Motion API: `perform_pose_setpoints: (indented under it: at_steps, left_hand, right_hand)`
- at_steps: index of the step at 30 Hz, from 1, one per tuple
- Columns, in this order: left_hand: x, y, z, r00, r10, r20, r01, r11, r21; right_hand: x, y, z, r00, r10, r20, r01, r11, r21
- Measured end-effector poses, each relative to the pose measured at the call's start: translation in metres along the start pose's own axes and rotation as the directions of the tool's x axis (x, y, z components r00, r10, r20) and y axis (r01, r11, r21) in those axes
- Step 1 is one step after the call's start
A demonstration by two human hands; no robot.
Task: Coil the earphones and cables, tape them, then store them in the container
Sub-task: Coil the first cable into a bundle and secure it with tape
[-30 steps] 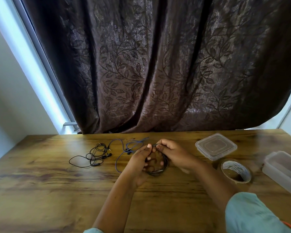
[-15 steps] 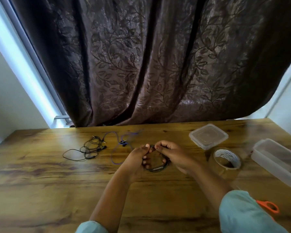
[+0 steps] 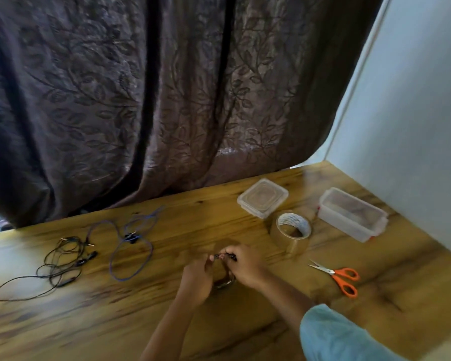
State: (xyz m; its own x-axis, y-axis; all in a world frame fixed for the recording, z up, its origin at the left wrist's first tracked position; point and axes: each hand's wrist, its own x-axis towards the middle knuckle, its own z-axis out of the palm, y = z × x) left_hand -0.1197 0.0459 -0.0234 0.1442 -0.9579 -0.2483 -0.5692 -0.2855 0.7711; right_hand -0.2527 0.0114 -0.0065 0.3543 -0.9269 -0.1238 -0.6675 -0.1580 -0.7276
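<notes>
Both hands hold a small coiled black cable just above the wooden table. My left hand grips the coil's left side and my right hand pinches its top, where a dark plug end shows. A loose blue cable lies to the left, and tangled black earphones lie further left. A roll of brown tape stands to the right of my hands. The clear open container sits at the far right, with its lid lying beside the tape.
Orange-handled scissors lie on the table right of my hands. A dark patterned curtain hangs behind the table's far edge. A pale wall bounds the table's right side.
The view has swung right and down, so the scissors and container now show fully. My hands still hold the black coil, with the fingers now closer together at its top.
</notes>
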Motion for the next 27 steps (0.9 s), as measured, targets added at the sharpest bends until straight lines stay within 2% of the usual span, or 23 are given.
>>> perform_pose_setpoints:
  at_steps: [2,5,7,10,12,13,14,16,18,20,23,25,27]
  left_hand:
    - [0.003,-0.001,0.007,0.995,0.097,-0.026,-0.091,0.981,0.173]
    - [0.008,-0.001,0.016,0.985,0.171,-0.019,-0.151,0.913,0.378]
    - [0.008,0.002,0.019,0.978,0.204,-0.029,-0.176,0.900,0.398]
    - [0.013,0.007,0.019,0.986,0.165,-0.024,-0.157,0.966,0.206]
    - [0.017,0.012,0.019,0.999,0.028,0.028,-0.028,1.000,-0.008]
    - [0.018,0.015,0.018,0.995,-0.066,0.072,0.077,0.984,-0.158]
    - [0.019,0.019,0.018,0.980,-0.156,0.127,0.189,0.930,-0.317]
    - [0.020,0.029,0.018,0.934,-0.273,0.231,0.357,0.749,-0.558]
    - [0.023,0.041,0.019,0.904,-0.321,0.282,0.426,0.641,-0.638]
    - [0.023,0.055,0.020,0.882,-0.349,0.316,0.467,0.566,-0.680]
    - [0.026,0.075,0.023,0.879,-0.363,0.310,0.460,0.469,-0.754]
    - [0.027,0.087,0.028,0.887,-0.377,0.267,0.434,0.481,-0.762]
    - [0.028,0.095,0.034,0.905,-0.372,0.208,0.397,0.560,-0.727]
  right_hand:
    - [-0.001,0.007,-0.001,0.999,-0.019,-0.031,0.016,0.996,-0.091]
    - [0.000,0.015,0.001,0.999,-0.019,-0.044,0.011,0.986,-0.169]
    - [0.000,0.020,0.003,0.997,-0.023,-0.078,0.008,0.982,-0.188]
    - [0.002,0.024,0.005,0.994,-0.027,-0.108,0.007,0.984,-0.178]
    - [0.003,0.024,0.003,0.995,-0.023,-0.102,0.006,0.986,-0.165]
    - [0.003,0.023,-0.001,0.995,-0.027,-0.098,0.011,0.986,-0.164]
    - [0.003,0.023,-0.005,0.995,-0.038,-0.094,0.022,0.986,-0.165]
    - [0.002,0.023,-0.018,0.995,-0.066,-0.075,0.052,0.982,-0.181]
    - [-0.002,0.025,-0.035,0.994,-0.089,-0.064,0.072,0.971,-0.227]
    - [-0.008,0.032,-0.056,0.983,-0.144,-0.118,0.105,0.952,-0.287]
    - [-0.014,0.055,-0.092,0.968,-0.203,-0.150,0.114,0.881,-0.459]
    - [-0.018,0.074,-0.114,0.988,-0.141,-0.058,0.076,0.786,-0.613]
    - [-0.021,0.089,-0.127,0.996,-0.073,0.042,0.082,0.730,-0.678]
